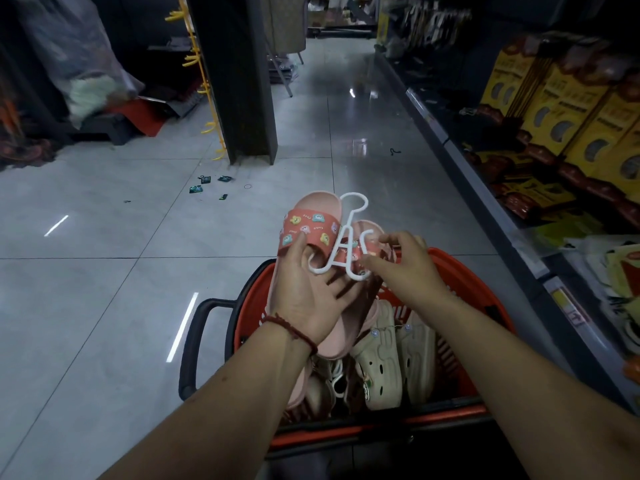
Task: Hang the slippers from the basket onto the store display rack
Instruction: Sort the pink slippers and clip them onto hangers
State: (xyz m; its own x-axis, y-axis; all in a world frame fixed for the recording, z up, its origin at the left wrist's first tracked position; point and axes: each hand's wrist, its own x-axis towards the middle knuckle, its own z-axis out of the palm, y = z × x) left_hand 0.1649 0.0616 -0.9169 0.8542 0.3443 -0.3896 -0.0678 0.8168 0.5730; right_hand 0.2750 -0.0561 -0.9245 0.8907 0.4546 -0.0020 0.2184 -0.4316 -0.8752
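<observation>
Head cam: pair of pink slide slippers with cartoon-print red straps (313, 230) held just above the orange plastic basket (491, 306), white plastic hanger (343, 237) at the straps. My left hand (311, 303) grips the pair, thumb on the front strap, fingers spread over the sole. My right hand (407, 268) pinches the hanger's right side, fingertips curled. Beige clogs (384, 358) lie in the basket below. Grey tiled floor (104, 271) around, shelves of yellow boxes (554, 98) at right

Pink cartoon-patterned slippers (308, 230), white hanger (349, 218), orange basket (254, 296).
</observation>
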